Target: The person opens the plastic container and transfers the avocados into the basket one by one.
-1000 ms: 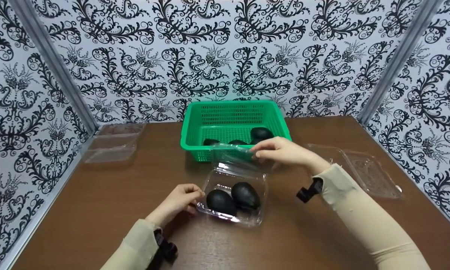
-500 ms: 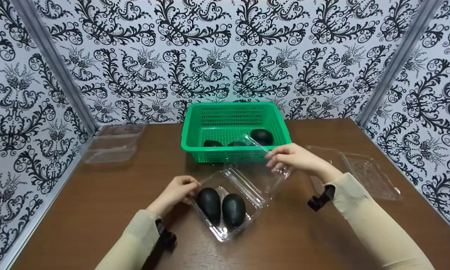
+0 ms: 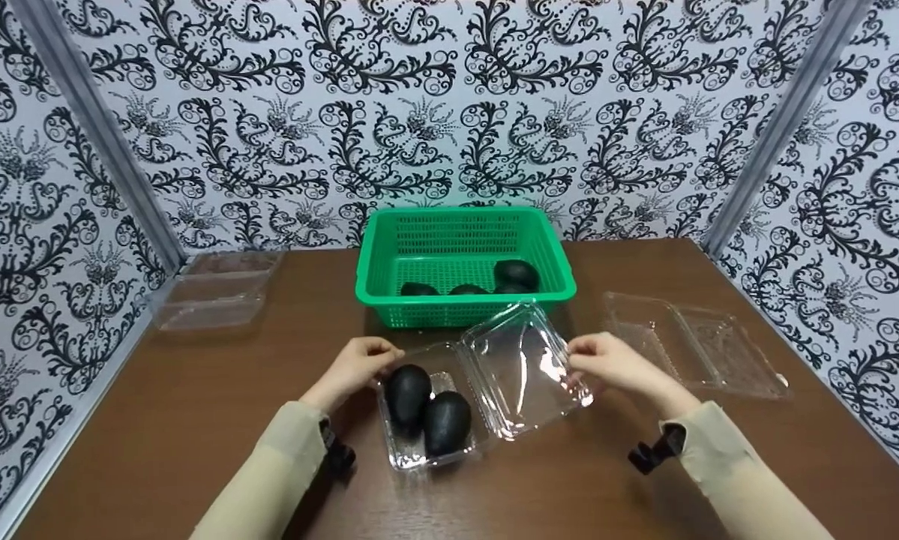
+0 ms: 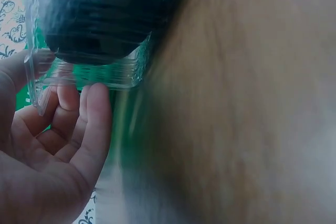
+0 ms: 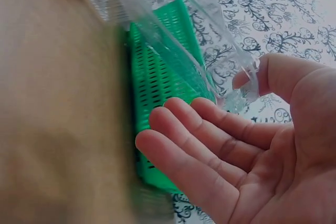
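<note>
Two dark avocados lie side by side in a clear plastic clamshell container, one avocado on the left and the other avocado beside it. My left hand pinches the container's back left rim. In the left wrist view, its thumb and fingers are at the plastic edge, below an avocado. The hinged lid leans out to the right, raised from the table. My right hand pinches the lid's outer edge; in the right wrist view, the lid edge is between thumb and index finger, the other fingers extended.
A green plastic basket with several avocados stands behind the container. An open clear clamshell lies on the right of the brown table. More clear containers sit at the back left, near the patterned wall.
The container has turned so its lid, which pointed toward the basket, now lies to the right. The right hand has moved right and nearer with the lid; the avocados have shifted inside.
</note>
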Demonstrator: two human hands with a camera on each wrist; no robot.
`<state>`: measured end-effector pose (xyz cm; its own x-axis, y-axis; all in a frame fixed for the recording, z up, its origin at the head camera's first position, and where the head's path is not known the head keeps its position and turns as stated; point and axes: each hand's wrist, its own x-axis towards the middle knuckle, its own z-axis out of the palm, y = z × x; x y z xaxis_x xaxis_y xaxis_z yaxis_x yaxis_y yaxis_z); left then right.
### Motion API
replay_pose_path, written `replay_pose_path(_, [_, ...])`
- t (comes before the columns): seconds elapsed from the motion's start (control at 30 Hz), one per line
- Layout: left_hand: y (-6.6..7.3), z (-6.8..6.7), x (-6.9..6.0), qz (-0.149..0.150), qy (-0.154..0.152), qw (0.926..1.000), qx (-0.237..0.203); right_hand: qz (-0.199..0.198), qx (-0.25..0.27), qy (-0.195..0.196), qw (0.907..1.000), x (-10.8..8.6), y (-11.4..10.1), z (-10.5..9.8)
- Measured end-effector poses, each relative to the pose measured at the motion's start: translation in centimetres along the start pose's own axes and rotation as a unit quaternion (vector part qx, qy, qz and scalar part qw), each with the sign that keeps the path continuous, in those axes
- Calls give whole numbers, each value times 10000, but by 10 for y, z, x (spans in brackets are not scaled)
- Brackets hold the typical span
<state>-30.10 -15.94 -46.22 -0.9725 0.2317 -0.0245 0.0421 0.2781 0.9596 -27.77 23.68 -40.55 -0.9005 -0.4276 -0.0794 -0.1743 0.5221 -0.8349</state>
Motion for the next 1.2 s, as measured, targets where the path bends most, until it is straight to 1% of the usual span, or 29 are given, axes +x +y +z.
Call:
replay_pose_path(0.17, [2,5,9,8,209,9996,184,-83,-18,172,9998,-4,11,9])
replay_pose_path(0.23, [3,8,12,17,329,9992,246,-100,-120,279,9995,-3,16,13])
replay_pose_path(0.33, [6,11,15,20,483,9983,320,67,-371,467,9982,-1,23,18])
replay_pose_path(0.43, [7,13,17,10,572,9977,355,210,-770,615,9949,3,29,23])
replay_pose_path(0.5, [7,13,18,13,629,9973,388,209,-1008,662,9925,6,32,25])
replay_pose_path(0.6, [8,13,19,22,720,9965,421,190,-1207,718,9899,10,36,27])
replay_pose_path(0.67, [9,13,19,62,767,9961,435,214,-1218,717,9897,13,37,28])
replay_pose_path(0.87, [9,13,21,159,923,9942,530,460,-1181,726,9893,16,39,31])
replay_pose_path(1.0, [9,13,24,215,1097,9916,653,605,-1257,793,9870,17,40,33])
replay_pose_path(1.1, [9,13,25,265,1262,9889,740,797,-1265,803,9855,18,40,33])
replay_pose_path(1.2, [8,14,26,315,1371,9875,706,930,-1320,738,9841,18,41,33])
